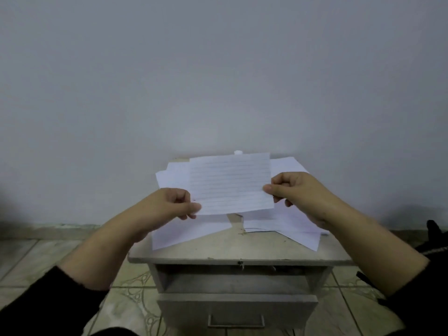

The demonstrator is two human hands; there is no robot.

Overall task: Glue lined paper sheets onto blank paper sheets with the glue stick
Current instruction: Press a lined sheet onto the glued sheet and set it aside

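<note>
A lined paper sheet (230,183) is held up above the small table, its lined face toward me. My left hand (169,202) pinches its lower left corner, and my right hand (295,190) pinches its right edge. Under it, blank white sheets (184,234) lie on the left of the table top and more sheets (291,224) lie spread on the right. A small white object (238,152), possibly the glue stick's cap end, peeks out behind the top edge of the held sheet; the rest of it is hidden.
The grey wooden bedside table (230,251) has an open shelf and a drawer with a handle (236,320) below. It stands against a plain wall on a tiled floor (135,294). A dark object (434,231) lies on the floor at the right.
</note>
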